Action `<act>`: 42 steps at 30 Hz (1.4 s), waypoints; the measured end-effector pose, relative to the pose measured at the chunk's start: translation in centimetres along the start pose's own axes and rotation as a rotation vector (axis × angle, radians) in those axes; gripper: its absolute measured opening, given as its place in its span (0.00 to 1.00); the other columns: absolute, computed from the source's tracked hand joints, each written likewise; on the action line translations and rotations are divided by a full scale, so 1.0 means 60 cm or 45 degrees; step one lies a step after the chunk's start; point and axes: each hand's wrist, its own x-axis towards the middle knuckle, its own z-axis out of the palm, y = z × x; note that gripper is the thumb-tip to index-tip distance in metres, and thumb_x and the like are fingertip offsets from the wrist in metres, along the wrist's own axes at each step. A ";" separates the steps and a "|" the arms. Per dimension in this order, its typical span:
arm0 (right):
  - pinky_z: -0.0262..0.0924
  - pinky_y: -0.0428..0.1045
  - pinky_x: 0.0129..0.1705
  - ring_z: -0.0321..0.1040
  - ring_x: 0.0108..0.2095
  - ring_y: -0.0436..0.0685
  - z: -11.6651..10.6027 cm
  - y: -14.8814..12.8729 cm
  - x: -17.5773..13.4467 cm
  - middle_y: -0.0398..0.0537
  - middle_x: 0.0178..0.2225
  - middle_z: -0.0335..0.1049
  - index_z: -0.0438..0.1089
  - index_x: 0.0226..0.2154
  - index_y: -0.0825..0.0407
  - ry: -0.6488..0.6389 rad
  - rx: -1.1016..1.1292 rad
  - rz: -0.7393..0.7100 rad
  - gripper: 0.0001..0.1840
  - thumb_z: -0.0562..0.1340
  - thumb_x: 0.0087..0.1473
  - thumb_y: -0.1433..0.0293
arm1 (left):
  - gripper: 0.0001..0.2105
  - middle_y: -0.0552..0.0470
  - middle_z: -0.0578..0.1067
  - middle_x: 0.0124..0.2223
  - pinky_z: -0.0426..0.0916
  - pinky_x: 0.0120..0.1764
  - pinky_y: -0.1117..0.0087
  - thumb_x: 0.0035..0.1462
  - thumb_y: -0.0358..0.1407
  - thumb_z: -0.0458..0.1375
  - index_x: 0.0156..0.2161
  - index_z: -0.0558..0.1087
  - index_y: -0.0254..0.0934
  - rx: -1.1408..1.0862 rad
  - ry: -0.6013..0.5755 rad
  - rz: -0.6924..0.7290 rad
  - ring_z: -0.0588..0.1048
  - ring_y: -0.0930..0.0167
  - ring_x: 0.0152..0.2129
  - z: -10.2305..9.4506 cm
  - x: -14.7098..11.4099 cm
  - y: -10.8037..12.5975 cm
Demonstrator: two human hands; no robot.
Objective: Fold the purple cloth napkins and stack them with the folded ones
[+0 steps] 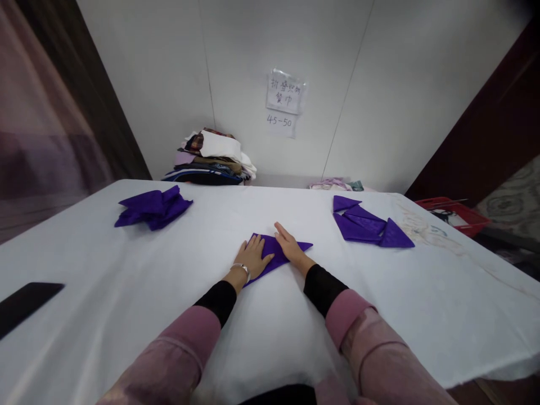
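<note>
A purple cloth napkin (273, 260) folded into a triangle lies on the white tablecloth in front of me. My left hand (253, 256) rests flat on its left part, fingers spread, with a bracelet at the wrist. On its right part, my right hand (289, 245) stands on its edge, fingers stretched out and touching the cloth. One pointed corner sticks out to the right of this hand. Parts of the napkin are hidden under both hands.
A loose heap of purple napkins (154, 208) lies at back left, several folded purple napkins (366, 224) at back right. A black flat object (29, 304) is at the left edge. Behind the table (177, 315) are stacked clothes (215, 160); a red basket (475, 220) stands right.
</note>
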 end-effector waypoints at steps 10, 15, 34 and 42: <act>0.28 0.59 0.62 0.31 0.64 0.57 -0.107 0.051 -0.004 0.47 0.65 0.37 0.43 0.63 0.49 -0.222 -1.031 0.185 0.33 0.40 0.60 0.52 | 0.34 0.42 0.50 0.65 0.41 0.60 0.56 0.58 0.54 0.38 0.62 0.52 0.30 0.020 0.005 0.011 0.44 0.63 0.62 0.003 0.001 -0.003; 0.33 0.67 0.58 0.34 0.64 0.64 -0.158 0.068 -0.012 0.58 0.64 0.38 0.44 0.62 0.55 -0.049 -1.111 0.397 0.33 0.39 0.61 0.55 | 0.33 0.41 0.49 0.65 0.41 0.60 0.56 0.58 0.53 0.38 0.62 0.53 0.31 -0.013 0.006 0.021 0.44 0.62 0.62 -0.001 -0.002 0.000; 0.26 0.57 0.62 0.32 0.64 0.57 0.025 -0.041 -0.011 0.52 0.65 0.38 0.39 0.64 0.55 -0.483 -0.753 -0.204 0.39 0.39 0.59 0.48 | 0.30 0.44 0.44 0.66 0.41 0.59 0.53 0.60 0.43 0.39 0.64 0.45 0.32 0.019 -0.056 0.065 0.41 0.61 0.63 -0.014 -0.014 0.004; 0.25 0.58 0.62 0.28 0.65 0.58 0.033 -0.030 -0.010 0.51 0.65 0.34 0.42 0.63 0.55 -0.522 -0.980 -0.221 0.41 0.39 0.57 0.46 | 0.27 0.47 0.48 0.66 0.35 0.60 0.52 0.61 0.46 0.38 0.63 0.50 0.38 0.025 0.045 -0.150 0.44 0.64 0.63 -0.027 -0.106 -0.101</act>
